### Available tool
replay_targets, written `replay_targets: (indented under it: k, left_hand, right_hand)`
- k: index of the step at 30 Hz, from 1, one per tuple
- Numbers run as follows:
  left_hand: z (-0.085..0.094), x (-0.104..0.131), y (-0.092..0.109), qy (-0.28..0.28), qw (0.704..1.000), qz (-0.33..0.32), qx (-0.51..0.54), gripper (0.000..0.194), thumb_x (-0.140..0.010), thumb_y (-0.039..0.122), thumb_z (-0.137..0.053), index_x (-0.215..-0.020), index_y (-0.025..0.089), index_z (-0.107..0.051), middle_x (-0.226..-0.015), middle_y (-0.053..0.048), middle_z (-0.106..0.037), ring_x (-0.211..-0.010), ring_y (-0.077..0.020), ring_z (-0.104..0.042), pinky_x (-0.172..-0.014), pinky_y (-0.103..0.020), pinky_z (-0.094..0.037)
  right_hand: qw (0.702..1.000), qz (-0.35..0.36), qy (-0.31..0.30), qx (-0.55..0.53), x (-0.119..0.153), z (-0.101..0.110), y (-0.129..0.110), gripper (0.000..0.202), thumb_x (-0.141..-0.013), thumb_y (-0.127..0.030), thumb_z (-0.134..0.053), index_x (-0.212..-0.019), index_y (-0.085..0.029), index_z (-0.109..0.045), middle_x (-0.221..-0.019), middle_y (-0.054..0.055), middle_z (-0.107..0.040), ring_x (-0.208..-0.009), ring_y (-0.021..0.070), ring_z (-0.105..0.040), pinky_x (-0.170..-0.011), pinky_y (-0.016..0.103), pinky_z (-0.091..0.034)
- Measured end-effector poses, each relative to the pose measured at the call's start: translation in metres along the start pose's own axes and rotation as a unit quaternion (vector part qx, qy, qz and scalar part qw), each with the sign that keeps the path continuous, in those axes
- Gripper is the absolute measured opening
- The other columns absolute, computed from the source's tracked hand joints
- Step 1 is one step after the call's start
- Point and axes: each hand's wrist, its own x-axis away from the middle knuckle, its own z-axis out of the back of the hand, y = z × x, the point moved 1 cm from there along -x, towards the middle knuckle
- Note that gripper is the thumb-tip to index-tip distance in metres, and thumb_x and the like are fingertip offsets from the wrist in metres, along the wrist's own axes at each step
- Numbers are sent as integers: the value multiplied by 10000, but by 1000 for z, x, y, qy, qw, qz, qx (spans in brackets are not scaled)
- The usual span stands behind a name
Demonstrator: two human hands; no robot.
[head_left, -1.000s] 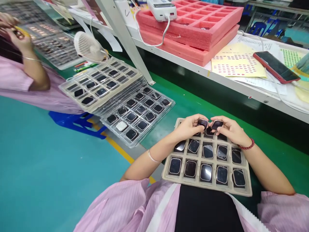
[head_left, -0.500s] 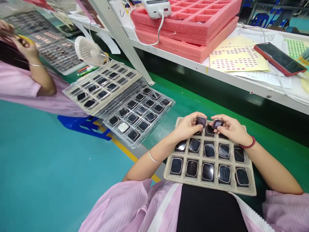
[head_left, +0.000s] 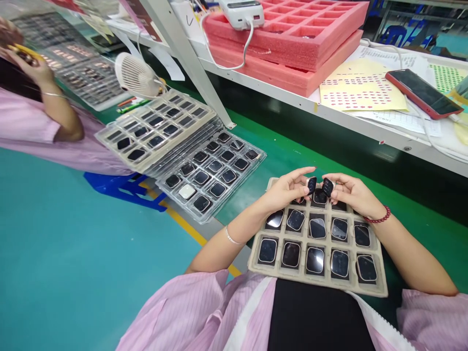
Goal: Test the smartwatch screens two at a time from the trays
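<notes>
My left hand [head_left: 290,187] grips a dark smartwatch [head_left: 311,185] without a strap, turned nearly edge-on, between thumb and fingers. Close beside it, my right hand [head_left: 351,194] pinches a second strapless smartwatch [head_left: 327,187], its lit screen showing rows of text. Both are held over the far row of a beige compartment tray [head_left: 318,279] in front of my body. Several more smartwatches lie face up in the tray's compartments, one per pocket where visible. My hands partly cover the far row.
To the left, clear plastic trays [head_left: 210,214] and a beige tray [head_left: 100,139] hold more watches. Behind them stand a small fan [head_left: 136,73] and a slanted metal post [head_left: 193,63]. Red foam trays [head_left: 314,53] and a phone [head_left: 424,90] lie on the shelf. A co-worker's arm [head_left: 66,114] is far left.
Both watches have been tilted from facing me to more upright, turned toward each other. My left index finger has stretched out. The tray stays in place.
</notes>
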Motion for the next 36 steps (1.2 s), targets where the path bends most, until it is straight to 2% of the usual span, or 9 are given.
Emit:
replay_targets:
  k: [5, 12, 16, 25, 33, 36]
  left_hand:
    - [0, -1, -4, -24, 1000, 4, -5, 679, -789, 376, -772, -1396, 230, -503, -1079, -75, -647, -687, -83, -637, -602, -206, -474]
    - [-1, -1, -5, -29, 1000, 5, -7, 627, -791, 353, -769, -1350, 216, -520, -1063, -60, -625, -678, -81, -628, -614, -220, -485]
    - [-2, -1, -6, -28, 1000, 7, -5, 625, -790, 358, -769, -1342, 209, -518, -1077, -63, -621, -682, -76, -614, -634, -229, -499]
    - [-2, -1, -5, -32, 999, 4, -26, 620, -801, 372, -759, -1347, 200, -518, -1104, -79, -627, -679, -73, -603, -641, -236, -506]
    - [-3, 0, -5, -35, 999, 3, -23, 586, -809, 349, -752, -1324, 201, -514, -1077, -63, -617, -674, -67, -598, -633, -228, -511]
    - [-4, 0, -5, -30, 999, 11, -26, 583, -803, 325, -752, -1318, 192, -514, -1088, -69, -626, -672, -71, -612, -615, -222, -503]
  right_hand:
    - [999, -4, -14, 53, 2, -1, 0, 562, -792, -467, -789, -1253, -188, -630, -747, 10, -662, -586, 145, -600, -568, 282, -514]
    - [998, 1, -23, 59, 1, -2, -1, 544, -800, -448, -775, -1244, -178, -613, -656, -27, -586, -570, 143, -565, -566, 278, -469]
    - [997, 14, -27, 66, 1, -3, -4, 521, -795, -422, -778, -1223, -169, -622, -627, -50, -538, -528, 116, -486, -531, 260, -424]
    - [996, 31, -28, 83, 0, -4, -3, 494, -804, -420, -757, -1211, -170, -632, -799, 10, -621, -542, 93, -421, -516, 244, -388]
    - [992, 51, -37, 109, 1, -6, -4, 472, -824, -371, -744, -1223, -146, -634, -651, -46, -508, -515, 87, -379, -482, 227, -342]
    - [993, 48, -38, 103, 1, -6, -3, 464, -829, -351, -740, -1234, -149, -639, -680, -24, -566, -531, 96, -444, -499, 232, -404]
